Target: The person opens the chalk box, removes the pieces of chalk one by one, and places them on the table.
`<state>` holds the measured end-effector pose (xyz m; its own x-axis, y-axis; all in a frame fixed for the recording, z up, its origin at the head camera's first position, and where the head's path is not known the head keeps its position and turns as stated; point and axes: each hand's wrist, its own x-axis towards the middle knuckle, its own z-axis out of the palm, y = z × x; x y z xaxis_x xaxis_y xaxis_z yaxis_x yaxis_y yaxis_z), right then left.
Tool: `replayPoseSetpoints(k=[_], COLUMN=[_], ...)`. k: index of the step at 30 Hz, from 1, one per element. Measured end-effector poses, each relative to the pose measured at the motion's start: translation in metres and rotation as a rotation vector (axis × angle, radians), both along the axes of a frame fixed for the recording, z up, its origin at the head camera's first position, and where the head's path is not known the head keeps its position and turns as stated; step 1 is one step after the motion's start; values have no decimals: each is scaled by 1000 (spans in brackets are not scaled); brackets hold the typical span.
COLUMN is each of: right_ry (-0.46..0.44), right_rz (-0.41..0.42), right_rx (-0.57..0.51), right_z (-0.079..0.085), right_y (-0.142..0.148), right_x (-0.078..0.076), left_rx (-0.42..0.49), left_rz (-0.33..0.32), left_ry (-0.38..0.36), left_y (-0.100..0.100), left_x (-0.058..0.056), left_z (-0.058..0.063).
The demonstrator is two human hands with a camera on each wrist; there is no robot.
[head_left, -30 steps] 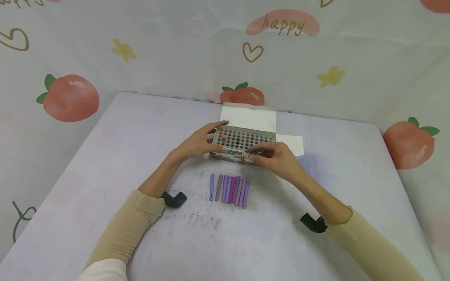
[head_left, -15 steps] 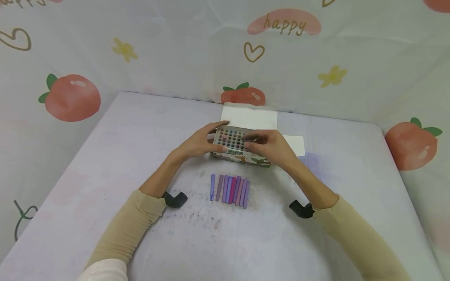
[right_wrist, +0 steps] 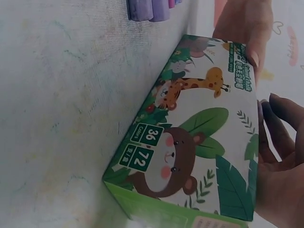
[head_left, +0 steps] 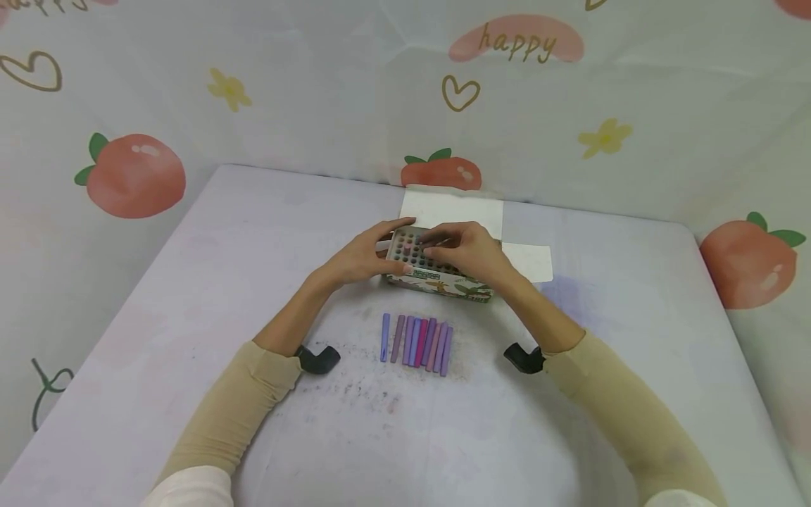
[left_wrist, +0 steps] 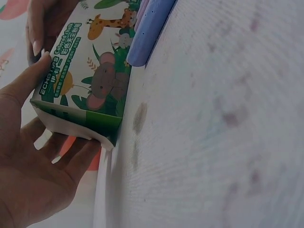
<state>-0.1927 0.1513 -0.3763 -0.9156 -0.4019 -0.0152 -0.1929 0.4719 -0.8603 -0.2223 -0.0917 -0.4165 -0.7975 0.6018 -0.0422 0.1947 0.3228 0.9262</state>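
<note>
A printed chalk box (head_left: 437, 284) stands open on the table, its top full of round holes. One pink chalk stick (head_left: 407, 248) pokes up near its left end. My left hand (head_left: 362, 257) grips that end, thumb along the front edge and fingers round the side and back. Over the box top, my right hand (head_left: 472, 250) has thumb and fingers apart, tips just right of the pink stick and not visibly holding anything. Animal pictures cover the box front (right_wrist: 190, 137) in the right wrist view. In front lies a row of several purple, blue and pink chalk sticks (head_left: 421, 343).
The box's white lid (head_left: 451, 210) is folded back behind it, and a white side flap (head_left: 527, 263) sticks out to the right. Chalk smudges (head_left: 355, 387) mark the table (head_left: 304, 451). A printed cloth backdrop (head_left: 317, 91) rises behind the table.
My right hand has moved left and back, from the box's front edge to over the holes near the pink chalk stick. My left hand keeps its place on the box.
</note>
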Motion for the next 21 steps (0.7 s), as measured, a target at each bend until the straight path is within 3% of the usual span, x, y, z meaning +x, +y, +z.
replayPoseSetpoints(k=[11, 21], right_ry=[-10, 10], right_rz=[44, 35], right_rx=[22, 120], right_z=[-8, -11], right_y=[-15, -22], right_x=[-10, -14], left_rx=[21, 52], left_rz=[-9, -21], left_ry=[9, -2], left_y=[-1, -1], left_x=[0, -2], left_z=[-2, -3])
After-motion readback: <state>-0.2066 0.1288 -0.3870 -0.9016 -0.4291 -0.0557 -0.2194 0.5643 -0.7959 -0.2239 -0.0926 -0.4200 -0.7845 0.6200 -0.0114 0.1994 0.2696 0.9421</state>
